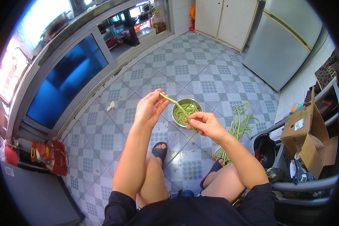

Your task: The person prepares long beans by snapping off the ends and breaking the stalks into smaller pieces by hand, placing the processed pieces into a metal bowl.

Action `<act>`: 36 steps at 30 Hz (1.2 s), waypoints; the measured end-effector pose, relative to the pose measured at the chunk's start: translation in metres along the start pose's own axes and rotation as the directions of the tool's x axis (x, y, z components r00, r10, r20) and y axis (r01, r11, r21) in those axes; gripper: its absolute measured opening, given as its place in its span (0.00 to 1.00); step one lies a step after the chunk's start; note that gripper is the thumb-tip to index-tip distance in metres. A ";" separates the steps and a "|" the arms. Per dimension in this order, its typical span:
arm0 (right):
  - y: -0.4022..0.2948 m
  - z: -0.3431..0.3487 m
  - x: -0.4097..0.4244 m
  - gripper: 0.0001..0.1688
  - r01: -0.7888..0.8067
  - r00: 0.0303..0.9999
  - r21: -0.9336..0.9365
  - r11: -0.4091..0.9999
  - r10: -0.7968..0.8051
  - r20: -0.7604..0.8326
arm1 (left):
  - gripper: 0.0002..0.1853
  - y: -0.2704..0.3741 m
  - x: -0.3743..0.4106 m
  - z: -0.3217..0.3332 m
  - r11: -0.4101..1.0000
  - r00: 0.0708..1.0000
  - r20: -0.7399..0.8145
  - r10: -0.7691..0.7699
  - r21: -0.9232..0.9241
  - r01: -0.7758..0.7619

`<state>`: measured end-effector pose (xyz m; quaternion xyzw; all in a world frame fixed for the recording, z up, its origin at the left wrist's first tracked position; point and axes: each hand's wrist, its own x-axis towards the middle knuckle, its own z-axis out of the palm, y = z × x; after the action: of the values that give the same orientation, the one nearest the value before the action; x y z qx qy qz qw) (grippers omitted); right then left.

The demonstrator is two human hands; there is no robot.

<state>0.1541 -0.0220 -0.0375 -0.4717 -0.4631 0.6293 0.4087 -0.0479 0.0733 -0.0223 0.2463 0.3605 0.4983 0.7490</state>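
A long green bean (pixel 176 106) stretches between my two hands. My left hand (pixel 150 107) pinches its upper end between thumb and fingers. Near the lower end, my right hand (pixel 204 124) grips the same bean, with a short piece sticking out below the fingers. Under the bean, a round metal bowl (pixel 201 108) stands on the floor and holds many short pieces of green bean (pixel 180 114). A bunch of whole long beans (pixel 241 124) lies on the tiles to the right of the bowl, reaching down beside my right foot.
Small green scraps (pixel 175 170) are scattered on the tiled floor between my feet. At the right, a rack with metal rails (pixel 305 185) carries an open cardboard box (pixel 296 132). A fridge (pixel 282 42) stands at the upper right, and a crumpled white scrap (pixel 111 106) lies left of my hands.
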 end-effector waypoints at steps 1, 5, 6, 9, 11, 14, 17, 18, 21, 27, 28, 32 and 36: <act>-0.001 -0.003 0.000 0.11 -0.022 1.000 0.012 1.000 0.022 0.010 | 0.14 -0.001 -0.002 0.002 0.986 0.991 -0.065 0.120 0.124 -0.112; 0.002 -0.006 0.002 0.11 0.074 0.996 -0.080 0.994 -0.078 -0.049 | 0.19 -0.005 -0.013 0.021 0.223 0.622 0.265 0.736 0.774 -0.593; 0.008 -0.010 0.004 0.11 0.124 0.989 -0.144 0.982 -0.134 -0.058 | 0.20 -0.005 -0.015 0.026 -0.196 0.433 0.524 0.734 0.773 -0.603; 0.018 -0.019 0.005 0.10 0.221 0.951 -0.435 0.873 -0.293 -0.104 | 0.16 -0.020 -0.032 0.037 -0.483 0.456 0.835 0.308 0.550 -0.681; 0.002 -0.007 -0.001 0.08 0.195 0.904 -0.717 0.669 -0.407 -0.134 | 0.12 -0.037 -0.033 0.031 -0.515 0.582 0.803 0.129 0.556 -0.653; 0.003 -0.009 -0.007 0.06 0.225 0.846 -0.868 0.443 -0.531 -0.052 | 0.07 -0.048 -0.029 0.034 -0.533 0.642 0.767 -0.001 0.543 -0.649; 0.002 -0.006 -0.011 0.05 0.203 0.802 -0.913 0.355 -0.596 -0.053 | 0.05 -0.055 -0.030 0.036 -0.439 0.647 0.756 0.100 0.617 -0.653; 0.001 -0.005 -0.011 0.05 0.214 0.777 -0.901 0.377 -0.625 -0.077 | 0.04 -0.057 -0.031 0.036 -0.384 0.649 0.744 0.158 0.652 -0.654; -0.001 -0.002 -0.010 0.04 0.265 0.703 -0.841 0.472 -0.692 -0.166 | 0.04 -0.059 -0.033 0.044 -0.167 0.641 0.670 0.375 0.729 -0.664; -0.004 0.010 -0.007 0.04 0.368 0.639 -0.592 0.717 -0.658 -0.400 | 0.05 -0.051 -0.038 0.055 0.061 0.674 0.568 0.473 0.742 -0.668; -0.003 0.011 -0.005 0.05 0.375 0.637 -0.553 0.744 -0.641 -0.429 | 0.05 -0.051 -0.038 0.055 0.075 0.666 0.559 0.494 0.735 -0.674; 0.004 0.015 0.006 0.06 0.429 0.640 -0.356 0.831 -0.557 -0.529 | 0.06 -0.051 -0.038 0.058 0.155 0.672 0.509 0.537 0.724 -0.672; -0.010 0.026 0.010 0.09 0.485 0.723 -0.010 0.875 -0.407 -0.558 | 0.07 -0.050 -0.038 0.059 0.210 0.660 0.454 0.598 0.706 -0.677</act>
<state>0.1272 -0.0153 -0.0267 -0.4756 -0.3836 0.3821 0.6933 0.0177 0.0186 -0.0114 0.7163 0.3854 0.5127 0.2750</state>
